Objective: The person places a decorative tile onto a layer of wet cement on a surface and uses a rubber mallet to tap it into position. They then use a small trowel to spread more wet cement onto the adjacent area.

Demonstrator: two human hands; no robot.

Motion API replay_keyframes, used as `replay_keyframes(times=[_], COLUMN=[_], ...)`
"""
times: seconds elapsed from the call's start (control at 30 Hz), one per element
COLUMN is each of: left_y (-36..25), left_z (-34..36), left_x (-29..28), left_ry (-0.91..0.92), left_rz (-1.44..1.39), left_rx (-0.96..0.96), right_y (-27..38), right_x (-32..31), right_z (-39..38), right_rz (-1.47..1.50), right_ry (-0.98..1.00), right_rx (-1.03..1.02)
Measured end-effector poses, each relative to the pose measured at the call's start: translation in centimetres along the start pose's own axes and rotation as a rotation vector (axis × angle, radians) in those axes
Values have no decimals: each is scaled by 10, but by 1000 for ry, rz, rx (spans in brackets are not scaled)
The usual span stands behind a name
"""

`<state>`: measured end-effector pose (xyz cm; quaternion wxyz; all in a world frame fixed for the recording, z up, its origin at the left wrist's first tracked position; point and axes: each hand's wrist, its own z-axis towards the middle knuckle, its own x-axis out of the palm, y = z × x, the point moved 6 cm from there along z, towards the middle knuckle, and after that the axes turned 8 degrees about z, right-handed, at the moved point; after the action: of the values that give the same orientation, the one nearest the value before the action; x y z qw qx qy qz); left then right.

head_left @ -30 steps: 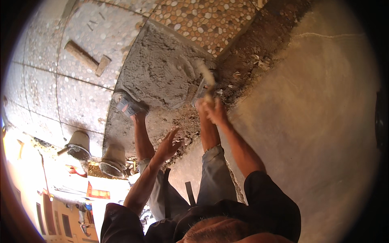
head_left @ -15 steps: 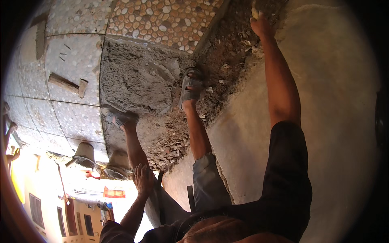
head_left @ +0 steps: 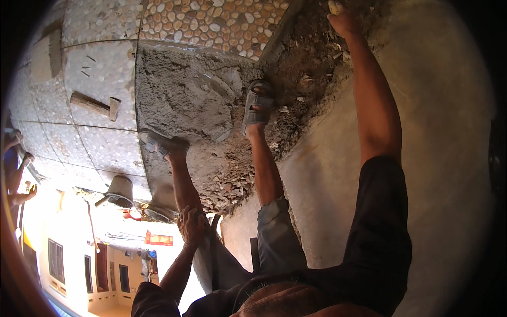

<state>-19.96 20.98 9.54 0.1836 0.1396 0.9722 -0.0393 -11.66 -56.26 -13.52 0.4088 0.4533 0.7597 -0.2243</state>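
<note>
At the top edge, my right hand is closed round a pale yellowish handle; the rest of that tool is cut off. It is over the dark rubble strip between the pebbled tiles and the smooth wall. My left hand lies on my left leg near the knee, its fingers spread and holding nothing. Wet grey mortar is spread in a bed in front of my sandalled feet. A pebbled tile borders its far edge.
A hammer with a wooden handle and several nails lie on tiles at left. A grey block stands beyond. Two buckets are at lower left. Another person's hands show at the left rim. A smooth wall runs along the right.
My right hand has moved slightly farther up, so more of its handle leaves the picture. The whole view has shifted a little, and more of the other person shows at left.
</note>
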Motion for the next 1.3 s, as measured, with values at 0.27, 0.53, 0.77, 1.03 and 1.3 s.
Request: replay_keyframes(times=[0.27,0.53,0.77,1.03,1.3], left_y=[8,23,38,74,68], left_z=[1,1,-3,-1,2], left_x=[-2,4,-1,0,-10], left_ry=[-29,-122,-166,-138,-3], left_rz=[49,112,141,71,-38], left_rx=[-21,77,103,167,90], right_y=[29,41,59,92,179], right_x=[49,89,126,135,179], right_z=[-110,-214,-288,-341,-368], right_rz=[10,-108,-41,-68,238], right_ry=[86,18,68,240,391], right_rx=[-127,-293,-261,-221,-122])
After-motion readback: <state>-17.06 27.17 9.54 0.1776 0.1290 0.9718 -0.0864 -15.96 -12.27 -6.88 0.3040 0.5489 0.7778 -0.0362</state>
